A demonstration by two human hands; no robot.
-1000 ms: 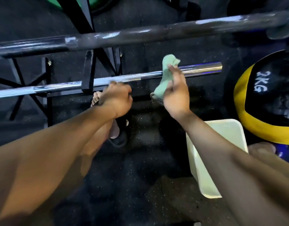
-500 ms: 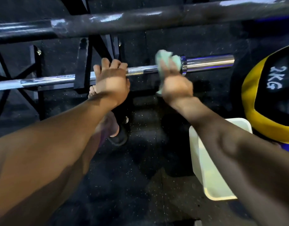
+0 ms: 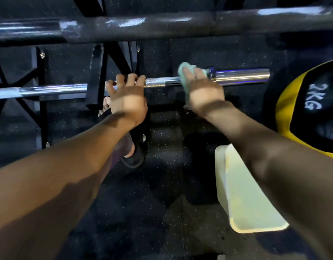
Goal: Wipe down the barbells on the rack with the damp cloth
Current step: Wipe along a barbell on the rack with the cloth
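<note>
From the head view, a chrome barbell (image 3: 162, 83) runs level across the middle, its shaft smooth and mirror-bright except for a knurled, grainy band between the two hands. Toward the right it steps up at a collar into a thicker polished sleeve that ends in a flat cut face just short of the medicine ball (image 3: 301, 113), a black and yellow ball marked "2KG". The left hand (image 3: 127, 98) grips the shaft from above, fingers curled over it beside a black upright of the rack (image 3: 95, 79). The right hand (image 3: 203, 91) holds a pale green cloth (image 3: 184, 72), soft and bunched, and presses it round the shaft right at the collar; a loose tail of cloth hangs below the palm. A second barbell (image 3: 162, 25), dark, thicker-looking and dull with a wet sheen, lies across the top of the picture, above and apart from the chrome one. Below, the speckled black rubber floor (image 3: 162, 203) lies open between the forearms. A pale yellow-white plastic tub (image 3: 242, 203) with rounded corners stands on it under the right forearm. A sandalled foot (image 3: 132, 154) shows beneath the left wrist.
</note>
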